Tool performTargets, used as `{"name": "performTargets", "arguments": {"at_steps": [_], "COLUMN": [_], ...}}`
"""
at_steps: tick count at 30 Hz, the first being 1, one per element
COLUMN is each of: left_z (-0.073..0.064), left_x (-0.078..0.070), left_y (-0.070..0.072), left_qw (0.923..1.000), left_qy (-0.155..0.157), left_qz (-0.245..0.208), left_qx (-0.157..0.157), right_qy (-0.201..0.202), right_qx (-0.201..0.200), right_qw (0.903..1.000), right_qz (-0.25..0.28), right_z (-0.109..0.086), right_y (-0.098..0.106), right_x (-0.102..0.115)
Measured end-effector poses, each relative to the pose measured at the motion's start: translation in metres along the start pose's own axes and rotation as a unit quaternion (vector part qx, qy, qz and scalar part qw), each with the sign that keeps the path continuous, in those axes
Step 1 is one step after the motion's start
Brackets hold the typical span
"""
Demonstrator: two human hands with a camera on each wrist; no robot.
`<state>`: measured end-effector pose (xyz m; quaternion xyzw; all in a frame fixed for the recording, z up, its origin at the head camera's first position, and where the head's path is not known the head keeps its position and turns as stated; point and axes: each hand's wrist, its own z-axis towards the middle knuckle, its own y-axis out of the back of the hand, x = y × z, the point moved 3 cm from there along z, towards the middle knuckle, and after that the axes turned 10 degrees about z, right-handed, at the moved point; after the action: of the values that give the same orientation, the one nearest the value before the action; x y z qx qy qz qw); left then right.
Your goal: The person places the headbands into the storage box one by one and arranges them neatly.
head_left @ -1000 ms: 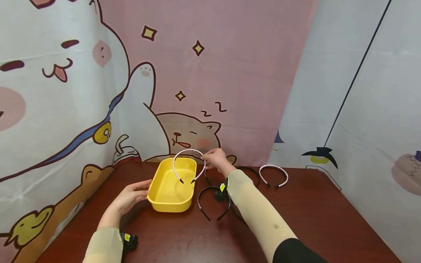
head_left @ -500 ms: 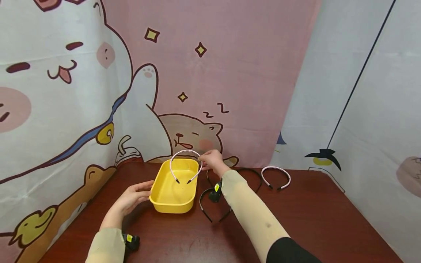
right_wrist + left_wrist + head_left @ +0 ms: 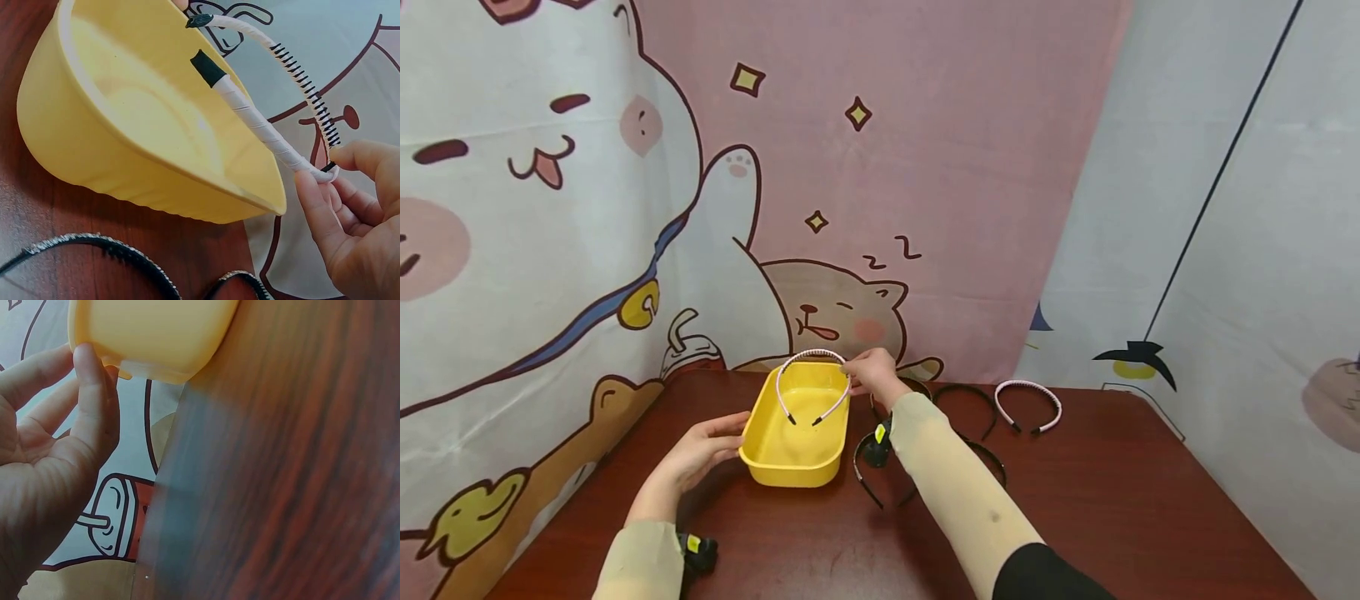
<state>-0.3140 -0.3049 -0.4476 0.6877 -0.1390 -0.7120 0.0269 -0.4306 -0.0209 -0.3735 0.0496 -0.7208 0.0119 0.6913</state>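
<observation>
My right hand pinches one side of a pale pink headband between thumb and fingers. In the right wrist view the headband shows dark tips and black teeth inside its curve. Its arch and ends overlap the inside of the yellow basin in the head view. At the basin's left side, my left hand touches the outer edge with fairly straight fingers. The left wrist view has the thumb and a finger of this hand right at the basin's wall.
Right of the basin, several black headbands lie on the dark red table, partly behind my right forearm. One glittery black headband is near the basin. Another pale pink headband lies farther right. A cartoon-printed curtain closes off the back.
My right hand has carried the pale pink headband to the left and slightly lower over the basin. The left hand keeps its place at the basin's side.
</observation>
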Motion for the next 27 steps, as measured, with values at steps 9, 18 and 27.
{"name": "performTargets", "arguments": {"at_steps": [9,18,27], "left_z": [0.0,-0.001,0.0], "left_x": [-0.002,-0.002,-0.001], "left_y": [0.002,0.001,0.001], "left_qw": [1.0,0.9999,1.0], "left_qy": [-0.007,-0.011,-0.003], "left_qz": [-0.001,-0.005,-0.003], "left_qx": [0.005,0.012,0.009], "right_qy": [0.003,-0.014,-0.024], "right_qx": [0.002,-0.002,-0.021], "right_qw": [1.0,0.9999,0.9992], "right_qz": [0.0,-0.006,-0.024], "right_z": [-0.002,0.001,0.001], "right_y": [-0.008,-0.013,-0.017], "right_x": [-0.004,-0.01,-0.011]}}
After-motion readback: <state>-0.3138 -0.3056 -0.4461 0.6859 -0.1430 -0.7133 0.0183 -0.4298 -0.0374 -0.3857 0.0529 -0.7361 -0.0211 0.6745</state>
